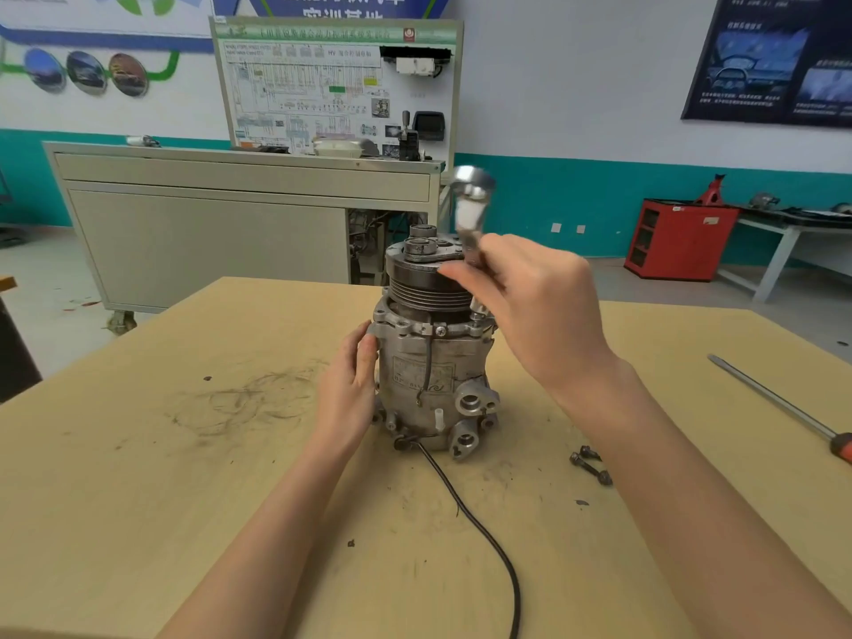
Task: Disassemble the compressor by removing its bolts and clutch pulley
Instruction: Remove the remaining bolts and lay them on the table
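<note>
On a tan table (pixel 184 454), centred and upright: a grey compressor (pixel 415 362), with a grooved pulley (pixel 424 288) on top. Flat against its left side, fingers straight: the left hand (pixel 350 385). Curled round a blurred shiny wrench (pixel 470 196) by the pulley's right edge: the right hand (pixel 530 306). Far right, a screwdriver (pixel 774 398); nearer the compressor, loose bolts (pixel 590 463).
</note>
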`<state>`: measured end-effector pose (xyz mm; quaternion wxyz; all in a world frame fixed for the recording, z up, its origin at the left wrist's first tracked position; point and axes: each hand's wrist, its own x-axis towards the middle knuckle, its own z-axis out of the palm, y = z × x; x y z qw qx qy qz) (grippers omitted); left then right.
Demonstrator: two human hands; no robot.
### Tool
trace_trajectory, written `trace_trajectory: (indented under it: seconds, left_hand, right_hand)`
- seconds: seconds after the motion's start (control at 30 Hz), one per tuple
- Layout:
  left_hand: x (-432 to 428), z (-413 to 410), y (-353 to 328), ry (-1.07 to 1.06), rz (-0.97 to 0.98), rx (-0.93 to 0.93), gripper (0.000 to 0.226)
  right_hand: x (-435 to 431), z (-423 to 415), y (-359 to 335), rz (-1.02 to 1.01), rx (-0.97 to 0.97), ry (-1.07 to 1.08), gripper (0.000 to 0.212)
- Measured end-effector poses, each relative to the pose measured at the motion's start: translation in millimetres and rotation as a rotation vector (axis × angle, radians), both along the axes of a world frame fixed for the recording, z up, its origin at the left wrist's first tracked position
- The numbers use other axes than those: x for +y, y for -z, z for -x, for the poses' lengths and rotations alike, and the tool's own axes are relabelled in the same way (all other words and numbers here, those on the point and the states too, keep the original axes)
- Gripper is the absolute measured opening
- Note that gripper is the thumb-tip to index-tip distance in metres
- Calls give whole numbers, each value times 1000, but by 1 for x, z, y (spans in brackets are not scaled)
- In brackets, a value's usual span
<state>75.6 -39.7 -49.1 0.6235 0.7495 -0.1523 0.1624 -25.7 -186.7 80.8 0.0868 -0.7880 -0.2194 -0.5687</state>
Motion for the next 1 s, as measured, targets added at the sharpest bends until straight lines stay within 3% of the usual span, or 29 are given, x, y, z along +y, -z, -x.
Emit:
trace_trajectory:
  seconds: [0.1,0.3,0.43,0.53,0.6,0.73,0.8,0.9,1.0]
  left_hand:
    - [-1,1,-1,-16,-4,-14,49]
    - [-2,-1,0,-73,-48,-35,38]
    - [-2,-1,-1,-59,-27,-36,35]
    - [-1,0,-1,-40,-11,-39,30]
    - [0,1,-1,-22,-13,-51,34]
    - [0,0,0,-25,-32,-56,40]
    - [0,-1,1,-32,-41,-62,40]
    - [1,-1,0,-33,-41,-69,42]
    - [1,-1,-1,-34,-34,-67,41]
  right_hand:
    - [13,-1,-2,111,-3,69,34]
    - [40,-7,21,336,-150,357,14]
    - [39,-8,25,300,-193,319,15]
    - [19,-2,33,224,-213,136,19]
    - [-5,4,43,17,-122,-116,25]
    - [-36,7,50,-889,409,-667,17]
    - [-47,-9,44,-1162,606,-863,21]
    - [-60,-37,30,-1341,830,-1071,22]
    - [-68,-55,27,-1342,1024,-1111,22]
